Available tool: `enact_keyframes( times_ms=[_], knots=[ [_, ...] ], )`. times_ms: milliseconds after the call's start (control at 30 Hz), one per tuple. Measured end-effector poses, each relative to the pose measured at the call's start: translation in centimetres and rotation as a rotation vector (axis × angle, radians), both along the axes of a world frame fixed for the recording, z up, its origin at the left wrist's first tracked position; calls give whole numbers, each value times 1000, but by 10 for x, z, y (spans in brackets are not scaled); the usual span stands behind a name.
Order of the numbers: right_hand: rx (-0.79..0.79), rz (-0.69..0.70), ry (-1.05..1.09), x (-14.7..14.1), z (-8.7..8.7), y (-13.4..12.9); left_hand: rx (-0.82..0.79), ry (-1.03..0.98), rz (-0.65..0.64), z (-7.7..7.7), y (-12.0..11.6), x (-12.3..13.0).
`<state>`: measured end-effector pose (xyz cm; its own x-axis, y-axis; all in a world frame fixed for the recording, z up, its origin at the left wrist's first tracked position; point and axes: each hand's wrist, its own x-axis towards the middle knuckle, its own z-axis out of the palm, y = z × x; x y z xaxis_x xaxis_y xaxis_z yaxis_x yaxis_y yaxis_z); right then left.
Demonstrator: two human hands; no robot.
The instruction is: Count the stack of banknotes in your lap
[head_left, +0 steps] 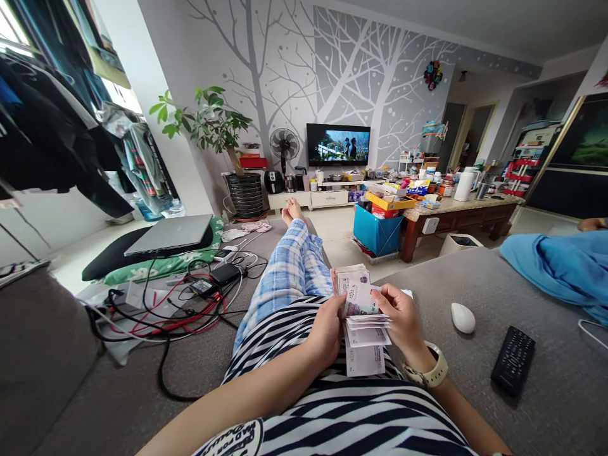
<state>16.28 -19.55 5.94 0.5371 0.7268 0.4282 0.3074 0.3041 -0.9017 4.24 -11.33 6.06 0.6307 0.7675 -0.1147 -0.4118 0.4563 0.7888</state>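
Observation:
A stack of banknotes (351,278) is held over my lap, upright and slightly fanned. My left hand (327,329) grips the stack at its left side, fingers wrapped round it. On the right, my right hand (401,313) pinches the right edge of the notes between thumb and fingers. Several notes fold down below the hands, and the lowest note (365,361) hangs against the striped shirt (313,418). A cream watch (430,367) is on my right wrist.
On the grey sofa (427,285) are a white mouse (462,318) and a black remote (513,361) at right. Tangled cables (190,316) and a laptop (168,234) lie at left. A cluttered table (465,206) stands beyond, near a blue box (377,233).

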Motion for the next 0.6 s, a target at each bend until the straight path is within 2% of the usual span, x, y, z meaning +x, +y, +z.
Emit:
enact_keyframes(
  times_ms=[300, 600],
  knots=[
    [40, 76, 60, -4, 4, -2, 34, -16, -27, -7, 3, 0],
    [53, 47, 8, -4, 5, -5, 30, -9, -30, -9, 4, 1]
  ],
)
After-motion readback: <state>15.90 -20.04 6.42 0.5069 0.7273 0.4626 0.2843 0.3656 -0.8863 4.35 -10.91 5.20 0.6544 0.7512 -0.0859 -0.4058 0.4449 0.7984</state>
